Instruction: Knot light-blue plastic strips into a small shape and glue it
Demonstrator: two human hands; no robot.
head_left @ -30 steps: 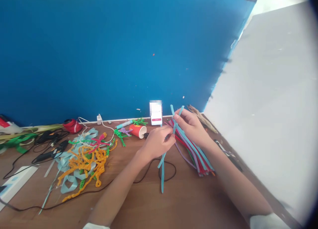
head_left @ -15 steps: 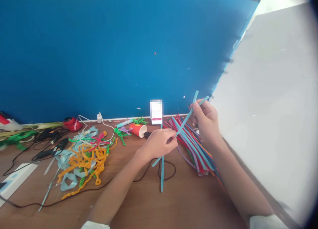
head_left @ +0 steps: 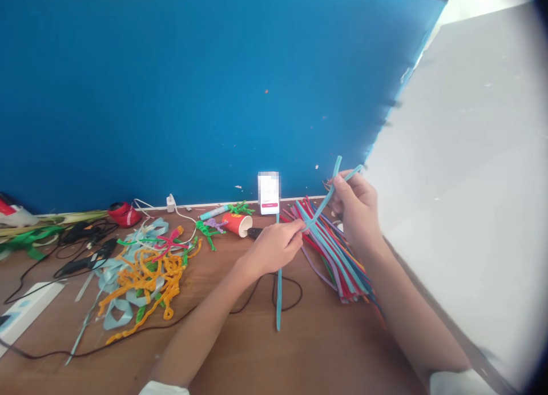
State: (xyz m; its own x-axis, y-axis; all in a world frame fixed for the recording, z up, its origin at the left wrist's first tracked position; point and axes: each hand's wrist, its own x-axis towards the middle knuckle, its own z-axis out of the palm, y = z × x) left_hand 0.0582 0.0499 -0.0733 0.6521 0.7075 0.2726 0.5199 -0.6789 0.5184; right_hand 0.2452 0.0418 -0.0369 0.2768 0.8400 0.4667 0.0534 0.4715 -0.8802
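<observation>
Light blue pipe cleaners (head_left: 322, 208) slant up between my two hands. My right hand (head_left: 356, 208) is closed, thumb and fingers pinching them where two ends cross and fork apart above. Lower left, my left hand (head_left: 276, 246) pinches the same blue strand with closed fingertips. Under that hand, another blue pipe cleaner (head_left: 279, 303) lies upright on the table, its middle hidden by the hand. Beyond and below my right hand lies a fanned bundle of many-coloured pipe cleaners (head_left: 329, 252).
A lit phone (head_left: 269, 194) leans on the blue wall (head_left: 192, 98). Left of it lie a red paper cup (head_left: 238, 224) and a glue stick (head_left: 214, 212). Orange pipe cleaners (head_left: 149, 275) tangle with blue ribbon (head_left: 117, 315). A black cable (head_left: 171, 322) crosses the table toward a white power strip (head_left: 36, 306).
My left fingers have straightened and shifted slightly along the blue strand. The short blue end that stuck out below my left hand no longer shows. My right hand has barely moved.
</observation>
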